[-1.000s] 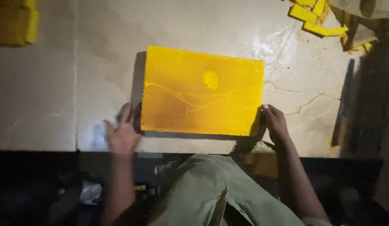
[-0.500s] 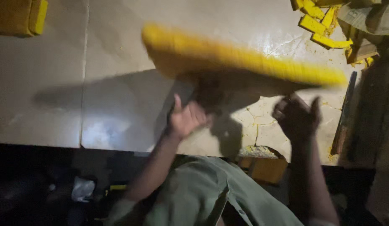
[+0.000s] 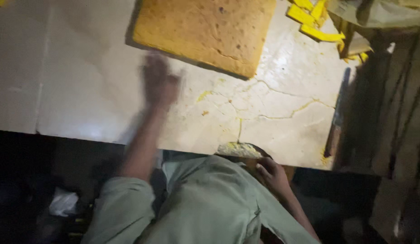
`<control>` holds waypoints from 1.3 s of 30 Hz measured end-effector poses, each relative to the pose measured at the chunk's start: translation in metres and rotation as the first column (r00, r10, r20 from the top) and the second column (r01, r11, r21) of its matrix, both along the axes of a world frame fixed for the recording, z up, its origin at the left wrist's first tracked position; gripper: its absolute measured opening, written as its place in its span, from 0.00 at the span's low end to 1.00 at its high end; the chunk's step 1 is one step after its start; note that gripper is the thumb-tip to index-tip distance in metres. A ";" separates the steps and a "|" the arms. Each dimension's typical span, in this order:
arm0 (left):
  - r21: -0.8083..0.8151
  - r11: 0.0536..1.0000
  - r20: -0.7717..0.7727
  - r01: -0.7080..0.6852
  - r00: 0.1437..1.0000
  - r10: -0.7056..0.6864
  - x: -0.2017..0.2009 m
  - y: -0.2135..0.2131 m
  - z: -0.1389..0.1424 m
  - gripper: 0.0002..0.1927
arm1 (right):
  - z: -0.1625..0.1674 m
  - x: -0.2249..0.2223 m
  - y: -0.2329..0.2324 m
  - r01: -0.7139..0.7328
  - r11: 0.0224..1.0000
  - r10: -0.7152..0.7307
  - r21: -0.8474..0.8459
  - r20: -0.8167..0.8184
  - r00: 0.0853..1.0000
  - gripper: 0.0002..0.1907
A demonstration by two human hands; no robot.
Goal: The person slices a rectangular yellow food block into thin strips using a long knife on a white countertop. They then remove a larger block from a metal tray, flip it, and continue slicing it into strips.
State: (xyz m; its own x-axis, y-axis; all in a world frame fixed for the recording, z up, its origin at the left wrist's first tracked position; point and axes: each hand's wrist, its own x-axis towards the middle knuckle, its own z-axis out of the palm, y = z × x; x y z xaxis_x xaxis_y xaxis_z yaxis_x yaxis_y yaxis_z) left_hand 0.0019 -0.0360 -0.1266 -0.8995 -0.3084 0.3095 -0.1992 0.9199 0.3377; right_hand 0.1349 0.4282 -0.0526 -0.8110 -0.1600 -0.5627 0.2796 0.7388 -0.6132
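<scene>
a pale stone worktop, cracked and smeared yellow toward its right end. a big yellow spongy slab lies flat near the far edge. yellow cut strips sit piled at the far right corner. a knife lies along the right edge.

Your left hand hovers over bare table, with open surface stretching to its left and toward the near edge. Ahead, the big yellow slab blocks the far side. To your right, cracked table lies free up to the knife and yellow offcuts.
</scene>
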 end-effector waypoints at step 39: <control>0.329 0.860 0.030 0.391 0.905 -0.424 -0.337 -0.157 0.022 0.31 | -0.013 -0.512 -0.295 -0.048 0.904 0.304 0.424 -0.561 0.770 0.22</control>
